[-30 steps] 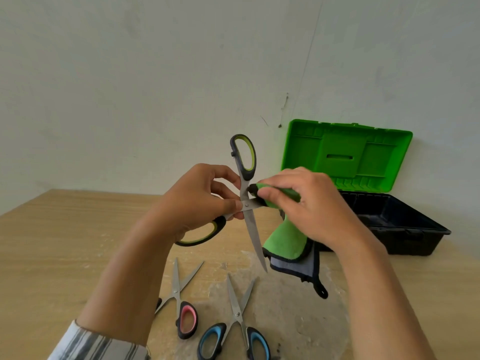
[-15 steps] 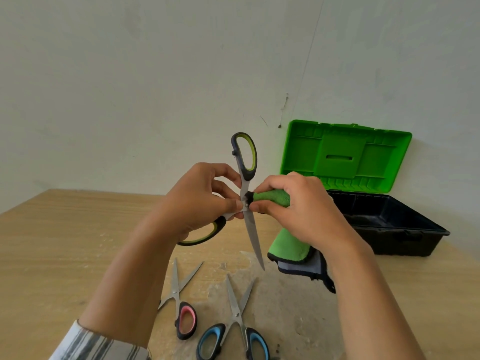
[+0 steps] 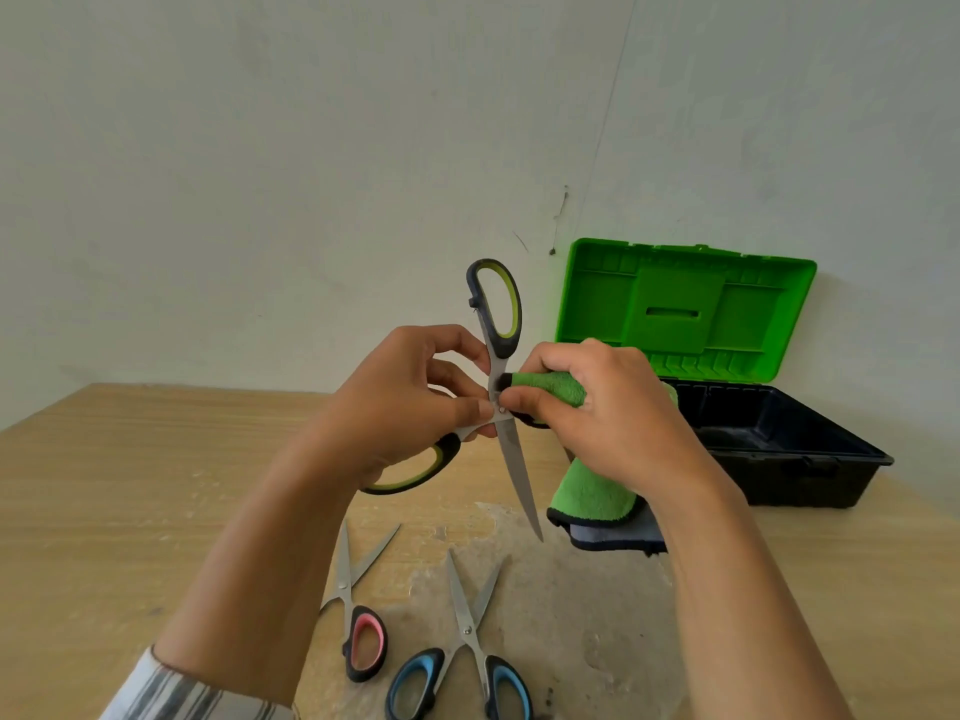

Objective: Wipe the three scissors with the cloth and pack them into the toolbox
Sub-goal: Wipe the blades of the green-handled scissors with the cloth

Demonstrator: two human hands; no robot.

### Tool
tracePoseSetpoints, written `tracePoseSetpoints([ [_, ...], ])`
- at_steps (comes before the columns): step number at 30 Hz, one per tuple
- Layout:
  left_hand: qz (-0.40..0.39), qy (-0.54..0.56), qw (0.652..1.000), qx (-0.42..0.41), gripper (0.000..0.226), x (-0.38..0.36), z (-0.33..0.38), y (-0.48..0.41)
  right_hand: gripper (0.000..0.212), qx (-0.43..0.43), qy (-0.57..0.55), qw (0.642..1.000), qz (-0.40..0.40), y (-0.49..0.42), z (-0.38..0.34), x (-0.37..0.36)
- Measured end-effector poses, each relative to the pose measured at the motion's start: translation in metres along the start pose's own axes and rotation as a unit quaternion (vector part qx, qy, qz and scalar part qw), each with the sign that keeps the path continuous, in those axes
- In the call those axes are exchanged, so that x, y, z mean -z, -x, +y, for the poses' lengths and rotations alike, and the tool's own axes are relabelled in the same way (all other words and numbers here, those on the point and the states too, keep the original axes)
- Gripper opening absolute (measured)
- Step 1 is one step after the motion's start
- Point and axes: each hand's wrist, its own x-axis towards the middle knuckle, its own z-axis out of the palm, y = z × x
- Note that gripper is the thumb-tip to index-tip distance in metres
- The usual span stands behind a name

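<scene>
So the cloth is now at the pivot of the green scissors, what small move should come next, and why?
Probably slide the right hand with the green microfibre cloth down the exposed steel blade of the open green-and-black scissors toward its tip. The left hand steadies them at the pivot, and the cloth is at the blade's top.

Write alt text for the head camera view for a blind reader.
The left hand holds open green scissors while the right hand wipes near their pivot with a green cloth. Pink scissors and blue scissors lie below; an open toolbox stands right.
</scene>
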Motion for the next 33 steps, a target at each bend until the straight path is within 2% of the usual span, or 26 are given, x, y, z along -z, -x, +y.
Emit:
tracePoseSetpoints([
  [4,-0.010,0.013,1.000,0.017,0.023,-0.002,-0.001,0.000,0.025,-0.004,-0.016,0.999,0.037,-0.002,0.006,-0.006],
  [7,-0.012,0.019,0.999,0.034,0.023,-0.003,-0.004,-0.001,0.024,-0.023,-0.074,0.995,0.064,-0.003,0.009,-0.003],
  [13,-0.002,0.058,0.997,0.041,0.023,0.002,-0.003,-0.001,0.007,0.035,-0.161,0.983,0.082,-0.002,0.001,0.006],
  [17,0.016,0.087,0.996,0.033,0.023,0.004,0.000,0.000,0.019,0.088,-0.056,0.991,0.087,-0.005,-0.005,-0.006],
  [22,0.023,0.066,0.997,0.017,0.027,0.007,0.002,0.001,0.021,0.089,-0.014,0.992,0.092,-0.007,-0.006,-0.014],
  [28,0.033,0.048,0.998,0.018,0.026,0.001,0.002,0.002,0.004,0.055,-0.060,0.991,0.104,-0.005,-0.002,-0.013],
  [31,0.029,0.030,0.999,0.016,0.027,-0.002,0.004,0.003,0.005,0.011,-0.125,0.989,0.076,-0.004,0.006,-0.005],
  [33,0.032,0.030,0.999,0.014,0.027,-0.002,0.004,0.003,0.003,0.020,-0.123,0.991,0.052,-0.004,0.006,-0.004],
])
